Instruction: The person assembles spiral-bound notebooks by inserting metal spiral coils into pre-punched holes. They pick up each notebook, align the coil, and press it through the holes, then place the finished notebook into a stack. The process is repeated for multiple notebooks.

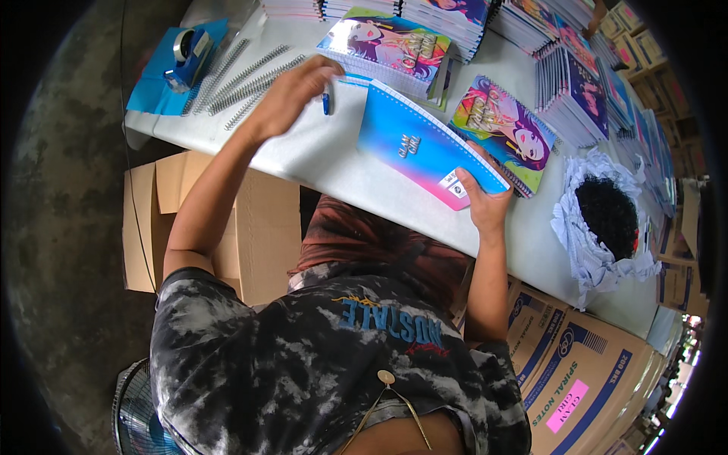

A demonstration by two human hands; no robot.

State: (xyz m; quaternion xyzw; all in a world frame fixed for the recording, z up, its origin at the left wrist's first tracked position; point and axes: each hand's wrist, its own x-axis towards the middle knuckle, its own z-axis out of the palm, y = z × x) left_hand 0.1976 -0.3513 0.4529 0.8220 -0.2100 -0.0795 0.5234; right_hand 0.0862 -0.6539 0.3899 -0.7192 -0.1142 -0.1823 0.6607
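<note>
My right hand (485, 203) grips a blue-and-pink notebook (413, 155) by its right end, thumb on the cover and fingers underneath. A row of small holes or coil loops runs along the notebook's far edge. My left hand (302, 87) is raised over the table to the left, its fingers curled and smeared by motion; whether anything is in them does not show. Just below it lies a blue pen or cap (326, 104). Partly under the held notebook's right end is a colourful spiral notebook (504, 129). A stack of similar notebooks (387, 49) stands beyond my left hand.
Loose metal spiral coils (254, 80) lie at the left, beside a tape dispenser (186, 61) on a blue sheet (144, 95). More notebook stacks (572, 95) line the back right. Crumpled paper (572, 220) surrounds a black tangled bundle (607, 216). Cardboard boxes (584, 379) stand below.
</note>
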